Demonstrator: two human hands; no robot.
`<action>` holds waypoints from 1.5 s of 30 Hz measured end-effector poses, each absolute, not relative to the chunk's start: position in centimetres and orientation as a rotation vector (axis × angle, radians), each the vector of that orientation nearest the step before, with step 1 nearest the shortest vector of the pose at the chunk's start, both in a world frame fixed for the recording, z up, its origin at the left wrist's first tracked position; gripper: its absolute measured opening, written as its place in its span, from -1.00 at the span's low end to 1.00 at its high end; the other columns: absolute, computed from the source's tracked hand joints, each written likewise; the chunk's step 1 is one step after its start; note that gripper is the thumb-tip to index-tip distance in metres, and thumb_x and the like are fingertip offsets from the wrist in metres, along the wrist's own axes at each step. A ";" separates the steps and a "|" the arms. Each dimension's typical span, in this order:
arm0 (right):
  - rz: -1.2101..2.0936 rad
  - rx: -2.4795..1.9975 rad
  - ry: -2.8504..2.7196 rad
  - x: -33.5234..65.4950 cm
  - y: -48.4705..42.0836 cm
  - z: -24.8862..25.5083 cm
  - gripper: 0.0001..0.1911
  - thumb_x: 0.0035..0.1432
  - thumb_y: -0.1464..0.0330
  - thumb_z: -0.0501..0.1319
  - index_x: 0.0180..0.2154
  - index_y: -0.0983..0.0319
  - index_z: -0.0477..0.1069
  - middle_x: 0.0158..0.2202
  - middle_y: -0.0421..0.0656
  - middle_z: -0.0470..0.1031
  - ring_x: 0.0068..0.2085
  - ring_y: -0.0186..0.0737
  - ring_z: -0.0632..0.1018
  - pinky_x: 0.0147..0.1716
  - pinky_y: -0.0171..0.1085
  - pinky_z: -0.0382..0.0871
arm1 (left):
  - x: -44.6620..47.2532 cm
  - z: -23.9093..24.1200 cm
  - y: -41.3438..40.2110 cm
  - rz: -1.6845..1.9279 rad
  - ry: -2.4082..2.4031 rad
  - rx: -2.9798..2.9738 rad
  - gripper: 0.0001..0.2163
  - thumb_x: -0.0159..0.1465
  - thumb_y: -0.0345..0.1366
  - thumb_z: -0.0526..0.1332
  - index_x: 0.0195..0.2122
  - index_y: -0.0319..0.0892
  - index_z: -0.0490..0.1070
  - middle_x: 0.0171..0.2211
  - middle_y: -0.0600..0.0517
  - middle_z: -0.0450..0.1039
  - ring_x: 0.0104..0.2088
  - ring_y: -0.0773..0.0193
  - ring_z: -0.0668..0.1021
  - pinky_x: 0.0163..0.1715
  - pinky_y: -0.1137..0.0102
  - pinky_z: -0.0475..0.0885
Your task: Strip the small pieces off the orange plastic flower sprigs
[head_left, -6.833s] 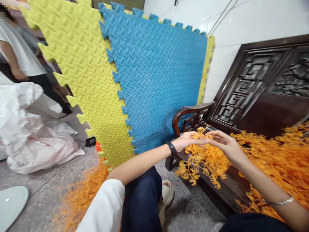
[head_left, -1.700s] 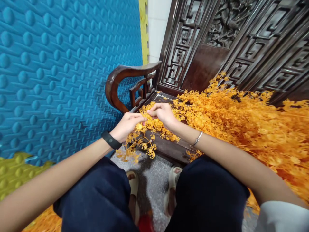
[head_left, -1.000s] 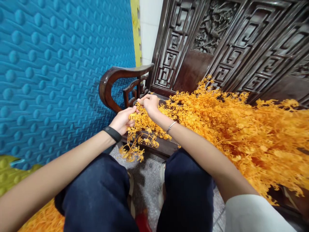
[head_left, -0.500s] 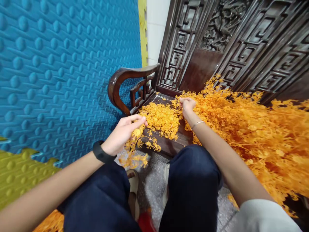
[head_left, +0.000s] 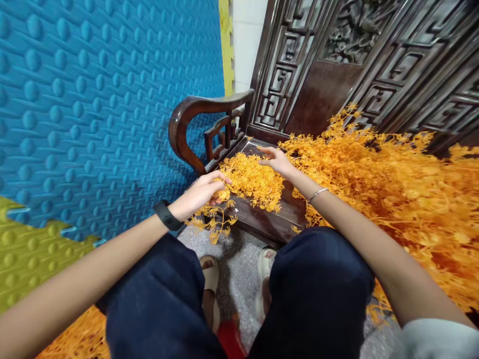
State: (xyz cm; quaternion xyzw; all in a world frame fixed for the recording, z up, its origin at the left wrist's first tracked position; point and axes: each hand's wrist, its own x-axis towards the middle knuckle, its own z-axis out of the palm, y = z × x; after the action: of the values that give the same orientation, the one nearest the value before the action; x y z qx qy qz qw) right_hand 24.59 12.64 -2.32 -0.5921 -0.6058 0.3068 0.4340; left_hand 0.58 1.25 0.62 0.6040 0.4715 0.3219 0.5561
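Observation:
Orange-yellow artificial flower sprigs (head_left: 213,224) hang below my left hand (head_left: 202,194), which has its fingers curled round their stems. That hand is at the front left corner of the wooden seat (head_left: 258,219), beside a small heap of loose orange blossoms (head_left: 252,180). Over the back edge of this heap reaches my right hand (head_left: 276,162), its thumb and fingers apart and nothing visible in them. To its right lies a large bushy pile of orange artificial sprigs (head_left: 392,199), spread along the seat.
A curved dark armrest (head_left: 205,105) rises at the seat's left end, and a carved wooden backrest (head_left: 318,94) stands behind. Blue foam matting (head_left: 93,109) fills the left side. More orange sprigs (head_left: 80,336) lie at lower left. Something red (head_left: 230,339) is on the floor between my feet.
My right hand has moved left from the large pile's edge to above the small heap, and its fingers have opened. My left hand has shifted slightly right, still with sprigs.

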 end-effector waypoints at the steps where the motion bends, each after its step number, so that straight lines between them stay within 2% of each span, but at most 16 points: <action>1: 0.776 -1.466 -1.539 24.6 12.3 -2.2 -0.59 -0.25 0.57 0.34 -0.23 0.31 0.47 -0.10 -0.06 0.50 -0.06 -0.15 0.48 0.04 -0.11 0.27 | 0.6 0.5 1.5 0.738 1.091 1.435 -0.88 0.13 -0.42 0.08 -0.29 -0.18 0.29 -0.65 0.17 0.22 -0.65 0.44 0.32 -0.63 0.54 0.23; 5: 0.829 -1.367 -1.658 23.9 10.5 -1.2 -0.64 -0.13 0.53 0.30 -0.19 0.33 0.46 -0.05 -0.01 0.48 0.01 -0.11 0.46 0.09 -0.09 0.24 | 0.6 0.0 2.1 0.693 1.040 1.525 -0.86 0.16 -0.35 0.16 -0.25 -0.20 0.28 -0.59 0.15 0.33 -0.66 0.46 0.37 -0.60 0.52 0.26; 9: 0.941 -1.169 -1.812 22.5 7.4 0.2 -0.74 -0.04 0.41 0.28 -0.22 0.27 0.48 -0.11 -0.05 0.50 -0.06 -0.14 0.49 0.01 -0.08 0.33 | 0.9 0.0 2.3 0.673 0.953 1.531 -0.85 0.18 -0.30 0.17 -0.26 -0.23 0.29 -0.53 0.11 0.39 -0.64 0.46 0.39 -0.58 0.50 0.29; 14: 1.064 -1.024 -1.895 21.3 3.8 1.9 -0.75 0.03 0.28 0.26 -0.23 0.26 0.46 -0.16 -0.10 0.51 -0.14 -0.23 0.50 -0.02 -0.12 0.33 | 1.5 0.1 2.3 0.696 0.906 1.506 -0.82 0.17 -0.32 0.21 -0.24 -0.25 0.29 -0.62 0.16 0.36 -0.61 0.42 0.43 -0.50 0.46 0.35; 21: 1.244 -1.204 -1.873 21.2 2.6 1.7 -0.67 -0.11 0.22 0.35 -0.34 0.28 0.36 -0.41 -0.16 0.45 -0.37 -0.31 0.47 -0.28 -0.21 0.38 | 2.2 0.3 2.2 0.789 0.867 1.441 -0.86 0.19 -0.37 0.18 -0.23 -0.26 0.29 -0.56 0.11 0.44 -0.52 0.39 0.51 -0.41 0.46 0.39; 25: 1.363 -1.197 -1.807 20.9 2.5 1.4 -0.69 -0.13 0.27 0.36 -0.34 0.28 0.37 -0.38 -0.15 0.47 -0.37 -0.32 0.48 -0.25 -0.21 0.37 | 2.5 0.6 1.8 0.818 0.887 1.454 -0.86 0.22 -0.39 0.16 -0.19 -0.23 0.29 -0.53 0.12 0.46 -0.46 0.41 0.53 -0.37 0.50 0.38; 28: 1.281 -1.149 -1.777 20.8 2.4 1.4 -0.73 -0.18 0.31 0.38 -0.43 0.28 0.37 -0.43 -0.20 0.44 -0.39 -0.35 0.46 -0.25 -0.22 0.36 | 2.7 0.7 1.7 0.855 0.912 1.429 -0.80 0.21 -0.38 0.17 -0.14 -0.21 0.24 -0.56 0.14 0.46 -0.46 0.38 0.55 -0.38 0.48 0.39; 30: 1.213 -1.131 -1.740 20.9 2.4 1.4 -0.72 -0.23 0.32 0.41 -0.48 0.27 0.35 -0.46 -0.23 0.41 -0.40 -0.36 0.44 -0.27 -0.23 0.35 | 2.7 0.6 1.8 0.867 0.914 1.407 -0.81 0.19 -0.36 0.20 -0.18 -0.23 0.26 -0.55 0.13 0.47 -0.47 0.36 0.55 -0.39 0.46 0.40; 34: 1.307 -1.125 -1.584 21.1 2.4 1.3 -0.66 -0.29 0.36 0.43 -0.50 0.24 0.27 -0.49 -0.27 0.37 -0.41 -0.39 0.43 -0.29 -0.25 0.35 | 2.5 0.4 2.2 0.815 0.878 1.488 -0.83 0.15 -0.25 0.24 -0.38 -0.27 0.35 -0.53 0.06 0.48 -0.51 0.39 0.50 -0.45 0.47 0.38; 40: 1.449 -1.099 -1.556 21.1 2.3 1.4 -0.64 -0.23 0.41 0.39 -0.30 0.24 0.38 -0.40 -0.24 0.44 -0.35 -0.37 0.47 -0.22 -0.26 0.37 | 2.5 0.4 2.1 0.820 0.921 1.589 -0.77 0.11 -0.16 0.28 -0.38 -0.25 0.39 -0.62 0.14 0.34 -0.61 0.45 0.36 -0.58 0.51 0.24; 45: 1.490 -1.111 -1.615 21.2 2.4 1.3 -0.74 -0.14 0.30 0.36 -0.36 0.27 0.44 -0.41 -0.18 0.50 -0.37 -0.34 0.50 -0.26 -0.24 0.38 | 2.4 0.6 2.2 0.895 0.966 1.647 -0.79 0.09 -0.19 0.29 -0.40 -0.25 0.44 -0.60 0.15 0.30 -0.59 0.48 0.30 -0.59 0.52 0.15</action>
State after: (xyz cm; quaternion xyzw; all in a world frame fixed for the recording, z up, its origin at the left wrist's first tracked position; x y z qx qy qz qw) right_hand 21.17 2.37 1.30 -0.4255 -0.6184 0.5705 0.3333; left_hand 2.38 2.18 0.58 0.6790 0.3984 0.3693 0.4938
